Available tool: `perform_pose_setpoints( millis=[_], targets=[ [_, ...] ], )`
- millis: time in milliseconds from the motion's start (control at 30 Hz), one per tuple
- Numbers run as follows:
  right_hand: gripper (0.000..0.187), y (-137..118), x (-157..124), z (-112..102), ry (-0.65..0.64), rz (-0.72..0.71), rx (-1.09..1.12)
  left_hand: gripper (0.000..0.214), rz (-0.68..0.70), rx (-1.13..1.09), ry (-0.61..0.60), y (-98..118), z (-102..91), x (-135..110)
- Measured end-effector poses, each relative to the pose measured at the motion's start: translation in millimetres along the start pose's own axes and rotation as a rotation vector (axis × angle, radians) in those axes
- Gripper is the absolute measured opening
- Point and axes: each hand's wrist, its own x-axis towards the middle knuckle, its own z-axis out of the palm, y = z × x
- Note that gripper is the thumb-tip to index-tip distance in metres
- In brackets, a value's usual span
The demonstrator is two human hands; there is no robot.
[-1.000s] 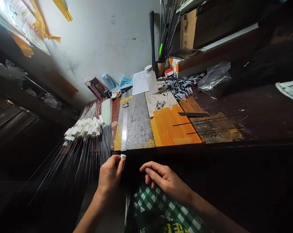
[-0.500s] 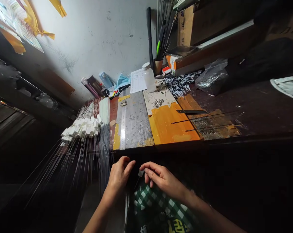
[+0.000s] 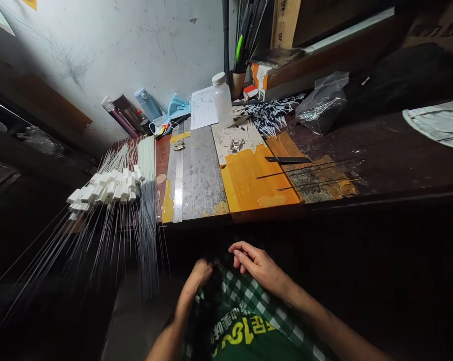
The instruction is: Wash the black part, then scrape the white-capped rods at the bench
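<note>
My left hand [image 3: 201,274] is low in front of the bench edge, its fingers curled closed over the dark lap area. Whatever it may hold is hidden in shadow. To its right, my right hand [image 3: 257,264] hovers above the green checked apron [image 3: 245,296], fingers loosely bent and thumb a little apart, with nothing visible between them. On the left of the bench lies a pile of white blocks [image 3: 109,186] with thin wires sticking out. Beside them is a bundle of thin rods [image 3: 148,200], pale at the far end and dark at the near end.
A steel ruler [image 3: 178,185] lies on the grey board [image 3: 202,175]. Right of it are an orange taped board [image 3: 260,180], a dark blade [image 3: 288,160] and thin black wires. Behind stand a white bottle [image 3: 222,103], a plastic bag [image 3: 322,108] and flasks [image 3: 147,104].
My left hand has moved down and right and curled closed. My right hand has shifted slightly right. The small white block near its fingertips no longer shows. The view has tilted down.
</note>
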Motion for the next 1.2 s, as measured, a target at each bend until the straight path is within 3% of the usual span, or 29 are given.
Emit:
perform_pose_setpoints(
  millis=[200, 333, 433, 600, 700, 800, 867, 967, 1200],
  targets=[
    [0.036, 16.2, -16.3, -11.4, 0.017, 0.111, -0.013, 0.033, 0.114, -0.019, -0.075, -27.3, -3.3, -11.5],
    [0.036, 13.2, -23.3, -8.7, -0.013, 0.114, -0.049, 0.028, 0.157, -0.007, 0.005, -31.8, -6.8, -33.1],
    [0.034, -2.6, -32.8, -6.7, -0.065, 0.077, -0.124, 0.024, 0.252, -0.006, 0.166, -24.5, -11.3, -56.7],
    [0.031, -40.1, -46.8, -3.7, -0.19, -0.058, -0.229, 0.026, 0.536, 0.011, 0.636, -2.7, -16.3, -80.6],
    [0.03, -54.1, -45.2, 3.2, -0.226, -0.134, -0.238, 0.025, 0.549, -0.078, 0.901, 22.1, -15.8, -68.3],
    [0.027, -58.6, -40.5, 11.5, -0.246, -0.176, -0.235, 0.021, 0.406, -0.211, 1.043, 48.8, -18.4, -44.2],
    [0.026, -58.1, -39.0, 14.8, -0.257, -0.189, -0.225, 0.023, 0.322, -0.273, 1.079, 60.9, -22.6, -29.0],
    [0.026, -55.8, -39.8, 15.3, -0.272, -0.189, -0.22, 0.023, 0.302, -0.309, 1.099, 67.5, -29.1, -13.6],
    [0.027, -58.4, -40.1, 11.6, -0.283, -0.163, -0.248, 0.016, 0.32, -0.251, 1.127, 65.9, -36.7, -6.6]
  ],
)
